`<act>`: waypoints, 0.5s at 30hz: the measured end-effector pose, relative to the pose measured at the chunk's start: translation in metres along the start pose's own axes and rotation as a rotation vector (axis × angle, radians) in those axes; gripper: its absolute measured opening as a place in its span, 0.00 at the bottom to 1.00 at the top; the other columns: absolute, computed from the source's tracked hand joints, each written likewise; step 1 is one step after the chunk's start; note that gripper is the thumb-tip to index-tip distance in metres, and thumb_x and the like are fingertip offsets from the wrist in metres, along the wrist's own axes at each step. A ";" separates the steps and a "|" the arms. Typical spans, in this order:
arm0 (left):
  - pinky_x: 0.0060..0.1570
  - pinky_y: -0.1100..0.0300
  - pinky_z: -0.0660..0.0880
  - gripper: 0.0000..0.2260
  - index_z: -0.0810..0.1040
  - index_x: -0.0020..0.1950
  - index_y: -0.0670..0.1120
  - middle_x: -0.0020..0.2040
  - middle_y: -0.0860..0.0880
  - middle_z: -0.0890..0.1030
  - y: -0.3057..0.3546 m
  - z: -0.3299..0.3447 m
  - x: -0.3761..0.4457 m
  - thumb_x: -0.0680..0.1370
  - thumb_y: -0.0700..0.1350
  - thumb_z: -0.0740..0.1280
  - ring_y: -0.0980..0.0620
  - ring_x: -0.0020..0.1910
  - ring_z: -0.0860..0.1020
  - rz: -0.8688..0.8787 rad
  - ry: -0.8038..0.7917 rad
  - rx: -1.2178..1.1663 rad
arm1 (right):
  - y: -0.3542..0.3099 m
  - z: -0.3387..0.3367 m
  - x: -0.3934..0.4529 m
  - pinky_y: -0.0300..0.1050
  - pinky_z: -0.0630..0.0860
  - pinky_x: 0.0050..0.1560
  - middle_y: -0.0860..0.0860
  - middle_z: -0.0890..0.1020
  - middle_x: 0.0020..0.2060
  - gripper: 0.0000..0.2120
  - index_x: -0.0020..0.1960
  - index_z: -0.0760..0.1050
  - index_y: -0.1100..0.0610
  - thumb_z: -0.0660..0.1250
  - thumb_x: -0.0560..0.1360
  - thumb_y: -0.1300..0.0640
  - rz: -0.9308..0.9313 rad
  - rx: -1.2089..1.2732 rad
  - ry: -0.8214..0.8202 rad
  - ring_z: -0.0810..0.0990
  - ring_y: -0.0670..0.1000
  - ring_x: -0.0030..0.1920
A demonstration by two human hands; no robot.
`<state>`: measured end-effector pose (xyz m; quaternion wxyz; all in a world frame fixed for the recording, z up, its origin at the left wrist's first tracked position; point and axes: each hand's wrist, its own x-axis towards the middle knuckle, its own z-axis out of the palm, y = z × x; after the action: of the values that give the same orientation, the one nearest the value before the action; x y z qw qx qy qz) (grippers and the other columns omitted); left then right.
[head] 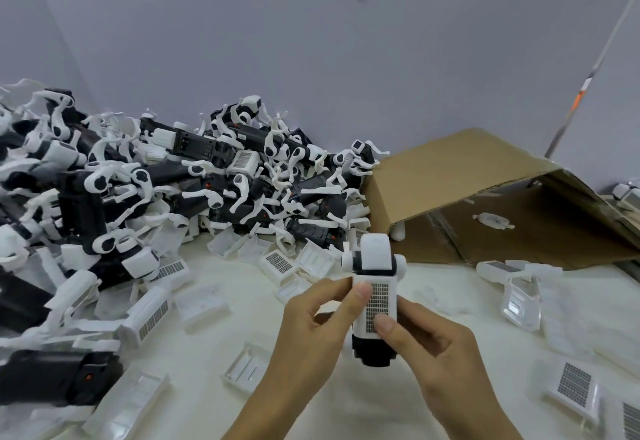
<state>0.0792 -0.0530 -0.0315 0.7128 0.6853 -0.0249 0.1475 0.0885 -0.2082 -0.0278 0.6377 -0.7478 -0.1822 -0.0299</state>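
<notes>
White bench under a parts pile and cardboard box: left hand and right hand both pinch the upright device mid-bench, thumbs on its grille.

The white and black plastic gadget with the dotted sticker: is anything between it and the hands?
No, nothing visible is in the way. The left hand and the right hand both already grip the white and black plastic gadget, with the thumbs pressing on its dotted sticker.

white-and-black device with dotted grid panel, brown cardboard box, white table
</notes>
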 end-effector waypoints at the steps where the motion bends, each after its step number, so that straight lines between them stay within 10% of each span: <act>1: 0.51 0.61 0.79 0.12 0.88 0.51 0.51 0.48 0.51 0.87 0.003 0.000 0.005 0.76 0.55 0.69 0.52 0.52 0.84 0.019 -0.033 0.033 | -0.002 0.000 0.001 0.44 0.81 0.49 0.41 0.87 0.46 0.13 0.48 0.80 0.25 0.70 0.67 0.43 0.002 -0.007 0.034 0.85 0.45 0.49; 5: 0.51 0.60 0.79 0.12 0.87 0.46 0.52 0.44 0.56 0.86 0.011 0.011 0.041 0.78 0.58 0.70 0.55 0.48 0.83 0.131 0.013 0.205 | -0.017 -0.012 0.012 0.26 0.75 0.34 0.38 0.86 0.37 0.06 0.34 0.84 0.34 0.72 0.62 0.46 0.128 0.088 0.205 0.84 0.36 0.40; 8: 0.54 0.59 0.77 0.07 0.82 0.51 0.50 0.49 0.55 0.83 0.014 0.010 0.090 0.82 0.42 0.66 0.54 0.53 0.80 0.283 0.307 0.377 | -0.028 -0.030 0.016 0.26 0.73 0.28 0.41 0.86 0.33 0.13 0.43 0.81 0.45 0.77 0.59 0.49 0.211 0.130 0.284 0.84 0.37 0.34; 12: 0.73 0.54 0.64 0.25 0.70 0.76 0.46 0.72 0.47 0.71 0.012 -0.012 0.150 0.79 0.32 0.61 0.47 0.73 0.65 0.132 0.136 0.920 | -0.044 -0.060 0.015 0.36 0.76 0.30 0.49 0.87 0.33 0.23 0.43 0.67 0.57 0.80 0.60 0.53 0.274 0.056 0.373 0.85 0.43 0.31; 15: 0.62 0.47 0.74 0.18 0.77 0.70 0.48 0.62 0.45 0.81 0.007 -0.020 0.164 0.80 0.38 0.65 0.42 0.63 0.75 0.158 0.135 1.124 | -0.055 -0.095 0.021 0.34 0.69 0.20 0.47 0.81 0.25 0.15 0.32 0.71 0.57 0.76 0.68 0.58 0.251 -0.021 0.389 0.77 0.43 0.22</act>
<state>0.2306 -0.0039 0.0133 0.2255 0.9442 0.0520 0.2345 0.1090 -0.2881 0.0473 0.6518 -0.7513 0.0391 -0.0958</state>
